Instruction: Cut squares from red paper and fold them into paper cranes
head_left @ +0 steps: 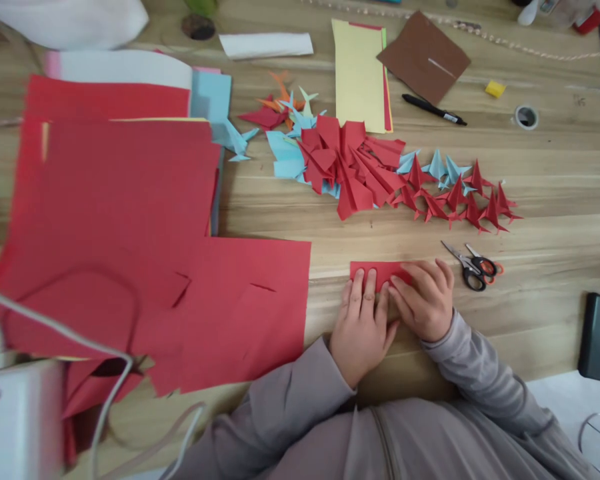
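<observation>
A small strip of folded red paper (pixel 387 268) lies flat on the table in front of me. My left hand (pixel 363 323) rests on its left part, with the fingers stretched out and pressing it down. Over its right end is my right hand (pixel 425 300), fingers bent and gripping the paper at its edge, which they partly hide. Two pairs of scissors (pixel 473 268) lie just right of my right hand. Beyond the strip, a heap of partly folded red paper pieces (pixel 343 163) runs into a cluster of pointed red folded paper shapes (pixel 453 197), several light blue ones among them.
Large red paper sheets (pixel 120 213) cover the left side. Yellow paper (pixel 357 77), a brown square (pixel 423 60), a black pen (pixel 434 109) and a tape roll (pixel 526 117) lie at the back. A white box with a cable (pixel 20 420) stands front left; a dark case (pixel 599 337) lies right.
</observation>
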### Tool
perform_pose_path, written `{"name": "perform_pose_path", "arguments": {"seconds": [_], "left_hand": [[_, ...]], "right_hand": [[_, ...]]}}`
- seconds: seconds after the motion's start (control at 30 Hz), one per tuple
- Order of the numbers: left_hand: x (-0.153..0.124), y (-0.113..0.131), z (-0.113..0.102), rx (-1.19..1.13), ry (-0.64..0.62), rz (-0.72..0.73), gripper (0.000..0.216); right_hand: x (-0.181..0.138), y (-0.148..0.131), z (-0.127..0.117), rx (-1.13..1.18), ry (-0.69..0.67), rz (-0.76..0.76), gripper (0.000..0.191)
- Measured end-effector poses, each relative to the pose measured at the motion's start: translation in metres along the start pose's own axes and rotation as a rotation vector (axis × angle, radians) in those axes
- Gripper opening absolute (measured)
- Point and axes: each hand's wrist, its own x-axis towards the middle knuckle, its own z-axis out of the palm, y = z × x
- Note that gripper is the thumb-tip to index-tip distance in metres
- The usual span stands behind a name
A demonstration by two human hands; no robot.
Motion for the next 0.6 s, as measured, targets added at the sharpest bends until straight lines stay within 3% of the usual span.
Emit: {"name": "perform_pose_path", "arguments": {"seconds": [0.23,0.43,0.6], "left_hand": [[0.004,0.000,0.002,0.003,-0.011,-0.003,0.060],[0.008,-0.002,0.004,0.001,-0.013,0.001,0.060],[0.007,-0.004,0.007,0.038,-0.007,0.010,0.069]], "right_hand": [[-0.007,0.004,0.007,-0.048,-0.104,-0.096,0.012],[-0.004,0.007,0.009,-0.114,-0.077,-0.205,0.017],[-0.002,0.010,0.012,-0.114,-0.122,-0.159,0.020]]}}
